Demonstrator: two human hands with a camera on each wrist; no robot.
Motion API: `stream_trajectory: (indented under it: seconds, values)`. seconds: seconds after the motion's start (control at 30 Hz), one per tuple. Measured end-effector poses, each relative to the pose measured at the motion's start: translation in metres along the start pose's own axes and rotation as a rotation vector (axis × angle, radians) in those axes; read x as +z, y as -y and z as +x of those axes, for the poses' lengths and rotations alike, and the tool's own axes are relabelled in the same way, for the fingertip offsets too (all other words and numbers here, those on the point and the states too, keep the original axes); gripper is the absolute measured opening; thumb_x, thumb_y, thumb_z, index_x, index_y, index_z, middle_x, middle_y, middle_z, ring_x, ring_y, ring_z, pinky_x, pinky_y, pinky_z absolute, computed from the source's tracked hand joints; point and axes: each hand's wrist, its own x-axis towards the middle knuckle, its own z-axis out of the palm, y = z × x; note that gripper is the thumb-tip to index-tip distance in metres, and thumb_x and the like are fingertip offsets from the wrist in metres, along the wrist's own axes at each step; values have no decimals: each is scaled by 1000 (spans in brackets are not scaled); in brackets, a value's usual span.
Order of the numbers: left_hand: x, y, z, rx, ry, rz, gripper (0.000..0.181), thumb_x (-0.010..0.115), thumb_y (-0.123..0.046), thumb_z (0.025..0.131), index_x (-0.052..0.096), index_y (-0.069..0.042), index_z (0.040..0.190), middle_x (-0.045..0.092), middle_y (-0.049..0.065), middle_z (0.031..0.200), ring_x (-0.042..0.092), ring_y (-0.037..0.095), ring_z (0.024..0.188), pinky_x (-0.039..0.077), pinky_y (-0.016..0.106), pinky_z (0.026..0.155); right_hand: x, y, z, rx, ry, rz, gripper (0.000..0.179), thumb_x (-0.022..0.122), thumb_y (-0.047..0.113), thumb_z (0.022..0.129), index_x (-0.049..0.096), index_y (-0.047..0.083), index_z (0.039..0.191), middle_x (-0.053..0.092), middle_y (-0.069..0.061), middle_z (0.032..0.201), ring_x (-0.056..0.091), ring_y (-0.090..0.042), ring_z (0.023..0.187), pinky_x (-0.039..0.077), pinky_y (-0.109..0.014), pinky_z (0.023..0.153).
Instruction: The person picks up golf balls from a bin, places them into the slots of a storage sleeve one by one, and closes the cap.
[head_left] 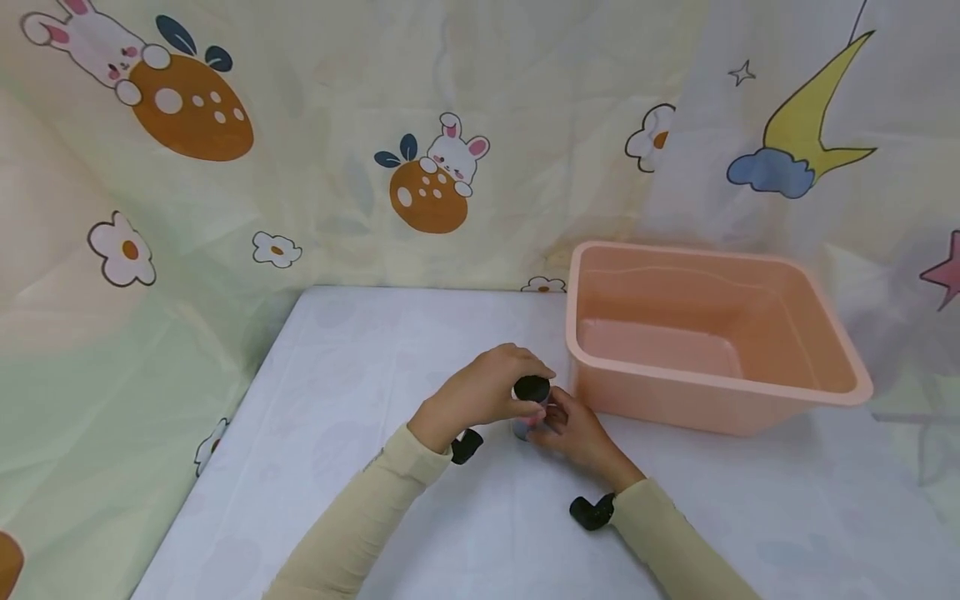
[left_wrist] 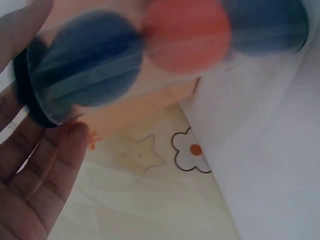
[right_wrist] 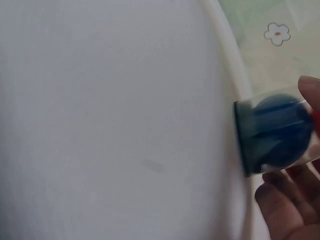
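Observation:
A clear plastic tube (left_wrist: 145, 75) with a dark lid (head_left: 532, 387) stands upright on the table, left of the basin. Inside it, the left wrist view shows two blue balls (left_wrist: 97, 57) and a red-orange ball (left_wrist: 187, 35) between them. My left hand (head_left: 487, 390) grips the tube's top around the lid, thumb on the near side. Lower down, my right hand (head_left: 581, 435) holds the tube from the right, with its fingers around the wall. The right wrist view has the tube's base end (right_wrist: 245, 140) and the lower blue ball.
A large peach plastic basin (head_left: 720, 379) stands at the back right, close to my right hand. White cloth covers the table (head_left: 360, 358). Patterned curtains (head_left: 315, 150) hang behind it and on the left. Black wrist mounts (head_left: 592, 512) sit at both cuffs.

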Motion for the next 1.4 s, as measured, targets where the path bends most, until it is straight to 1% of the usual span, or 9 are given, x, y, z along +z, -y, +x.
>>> stream_trajectory:
  seconds: [0.13,0.33,0.47,0.53,0.67,0.73,0.93,1.13,1.4]
  values:
    - [9,8,-16,19,-104,-30,69,94,-24,88,65,-3,147,66,10,149,59,27,140,47,38,119,2,20,-13,-9,-37,-156,66,82,-2,93,50,-10,150,58,-29,149,56,-48,140,46,-49,115]
    - [21,20,-37,106,-364,-40,74,99,-26,81,68,-2,144,67,11,148,60,27,142,46,36,119,6,53,-35,-104,-203,-330,65,71,-12,92,48,-11,154,56,-31,152,57,-49,140,49,-54,110]
    - [36,27,-41,235,-508,29,58,97,-17,82,75,0,133,73,13,138,67,28,134,50,33,115,9,58,-43,-313,-347,-548,68,70,-15,88,53,-6,153,59,-25,152,63,-45,134,56,-54,104]
    - [44,29,-39,317,-558,72,51,95,-12,82,77,1,128,75,15,132,70,29,129,52,33,112,9,56,-43,-455,-400,-656,68,68,-17,86,55,-5,152,59,-23,153,64,-43,133,56,-44,106]
    - [57,31,-32,445,-610,152,45,90,-7,81,78,4,123,78,15,125,75,28,120,56,34,108,8,51,-38,-708,-424,-750,69,57,-22,80,60,-9,147,60,-23,152,62,-45,134,40,-25,120]
    - [61,32,-30,469,-624,170,43,89,-6,81,79,5,121,79,15,123,76,27,117,57,34,107,8,48,-36,-768,-421,-763,69,53,-21,78,61,-10,145,62,-23,150,62,-45,134,33,-22,123]
    - [74,29,-26,444,-690,109,26,83,-3,81,81,3,106,80,12,111,77,26,109,59,29,102,12,39,-38,-765,-425,-765,68,48,-23,74,63,-12,139,65,-24,143,63,-41,135,34,-21,123]
    - [81,24,-22,321,-780,19,16,79,-4,82,81,0,97,79,8,97,77,25,102,62,29,96,16,38,-33,-770,-429,-755,69,46,-25,70,65,-12,135,66,-24,140,64,-42,131,36,-22,121]
    - [90,24,-22,205,-792,-12,22,86,0,80,82,0,101,80,10,103,77,27,108,60,29,100,19,40,-25,-768,-466,-756,64,50,-22,70,66,-14,131,65,-26,139,64,-46,128,33,-19,122]
